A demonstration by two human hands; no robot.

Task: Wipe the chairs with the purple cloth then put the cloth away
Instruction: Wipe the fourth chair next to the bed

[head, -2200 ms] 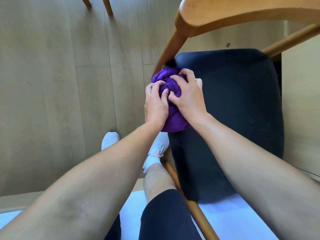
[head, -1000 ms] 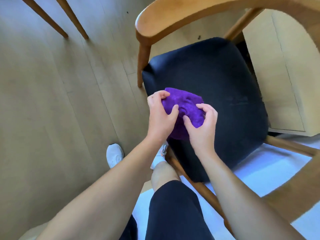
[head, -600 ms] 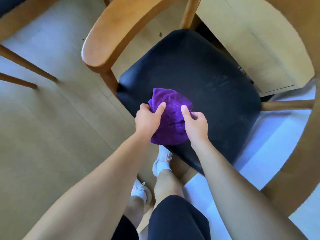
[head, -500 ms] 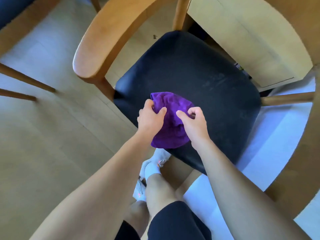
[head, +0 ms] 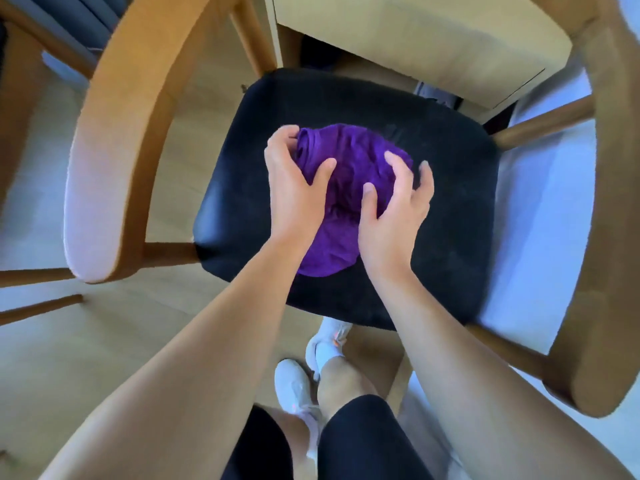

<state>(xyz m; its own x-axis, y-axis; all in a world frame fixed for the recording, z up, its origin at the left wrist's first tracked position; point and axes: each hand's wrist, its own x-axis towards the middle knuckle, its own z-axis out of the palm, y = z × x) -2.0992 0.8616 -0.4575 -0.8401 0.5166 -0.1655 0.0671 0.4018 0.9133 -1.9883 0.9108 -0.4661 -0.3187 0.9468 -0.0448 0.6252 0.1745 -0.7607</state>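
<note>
The purple cloth [head: 346, 188] lay bunched in a loose heap on the black seat [head: 457, 209] of a wooden chair [head: 114, 150], a little to the left of the seat's middle, with its near end reaching toward the front edge. Both hands were on it, one at each side, so that the cloth sat between them and showed in the gap from thumb to thumb. The left hand [head: 294, 192] grasped it: the fingers curled round the far left edge of the heap while the thumb pressed down into the fabric on top. The right hand [head: 394, 213] covered the cloth's right side, its thumb lying on the fabric and its fingers [head: 393, 161] bent and spread over the right edge; they were blurred, and I could not tell whether they had closed on the fabric or only rested against it. The near end of the cloth stuck out below the two wrists, flat on the seat. The chair's curved wooden arms ran along either side of the seat, the right arm [head: 602, 237] close to the edge of the view. Beyond the seat stood a pale wooden cabinet [head: 415, 39]. Below the forearms, a pair of white shoes [head: 294, 386] stood on the light wooden floor [head: 86, 358] just in front of the seat.
</note>
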